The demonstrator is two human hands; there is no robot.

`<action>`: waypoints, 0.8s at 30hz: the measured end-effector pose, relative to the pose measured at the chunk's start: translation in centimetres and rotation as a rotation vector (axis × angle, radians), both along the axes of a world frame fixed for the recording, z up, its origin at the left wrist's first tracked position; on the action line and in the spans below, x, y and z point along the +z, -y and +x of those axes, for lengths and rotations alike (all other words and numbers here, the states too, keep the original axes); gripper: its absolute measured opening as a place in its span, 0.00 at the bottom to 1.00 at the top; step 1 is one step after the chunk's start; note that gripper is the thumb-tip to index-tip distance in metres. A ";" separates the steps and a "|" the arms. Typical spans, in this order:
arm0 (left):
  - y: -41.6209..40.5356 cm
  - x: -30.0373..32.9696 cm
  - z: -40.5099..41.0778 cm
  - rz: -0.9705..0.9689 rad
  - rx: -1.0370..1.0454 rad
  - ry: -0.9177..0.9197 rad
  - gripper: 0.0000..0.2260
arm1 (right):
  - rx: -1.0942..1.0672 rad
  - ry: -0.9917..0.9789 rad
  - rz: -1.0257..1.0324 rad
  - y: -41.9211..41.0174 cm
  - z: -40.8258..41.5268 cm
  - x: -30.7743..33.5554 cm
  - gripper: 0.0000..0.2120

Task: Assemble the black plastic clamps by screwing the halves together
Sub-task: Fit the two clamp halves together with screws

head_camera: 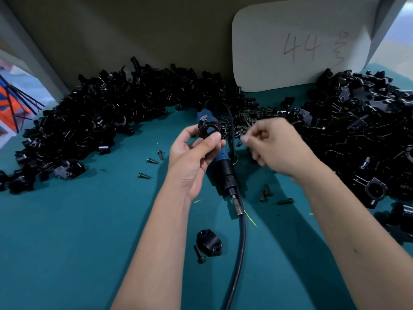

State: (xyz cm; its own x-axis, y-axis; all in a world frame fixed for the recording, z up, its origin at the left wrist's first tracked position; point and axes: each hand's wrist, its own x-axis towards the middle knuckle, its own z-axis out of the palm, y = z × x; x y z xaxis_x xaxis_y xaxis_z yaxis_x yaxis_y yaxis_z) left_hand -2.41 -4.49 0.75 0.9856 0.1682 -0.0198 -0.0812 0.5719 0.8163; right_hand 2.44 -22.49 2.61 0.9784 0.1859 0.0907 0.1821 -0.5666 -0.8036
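Observation:
My left hand [192, 153] grips a black clamp [207, 129] above the green table, thumb and fingers curled round it; a screw stands in its top. My right hand [274, 146] hovers just to the right, blurred, fingers curled with thumb and forefinger pinched together; whether it holds a screw cannot be told. A blue electric screwdriver [220, 163] lies on the table under my hands, its black cable [240, 242] running toward me. A heap of small screws [248, 118] lies behind my hands. One loose clamp half [209, 242] with a screw [199, 253] beside it lies near me.
Large piles of black clamp parts lie at the left [89, 121] and right [362, 130]. Stray screws [153, 161] dot the green table [78, 231]. A white card marked 44 [299, 48] leans on the back wall.

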 end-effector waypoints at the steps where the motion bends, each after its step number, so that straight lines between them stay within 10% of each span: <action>1: 0.1 0.0 0.0 0.026 -0.009 0.007 0.18 | -0.006 0.009 0.266 -0.3 -0.3 0.1 0.07; 5: 0.3 -0.1 -0.2 0.068 -0.071 0.019 0.18 | 0.041 0.039 0.816 -1.8 -1.0 0.2 0.05; 15: -0.2 -0.3 -0.3 0.108 -0.160 0.042 0.16 | 0.110 0.188 0.544 -2.0 -1.4 0.2 0.06; 24: 0.1 0.2 -0.3 -0.071 -0.198 0.033 0.13 | 0.298 -0.271 1.000 -2.6 -2.0 -0.5 0.11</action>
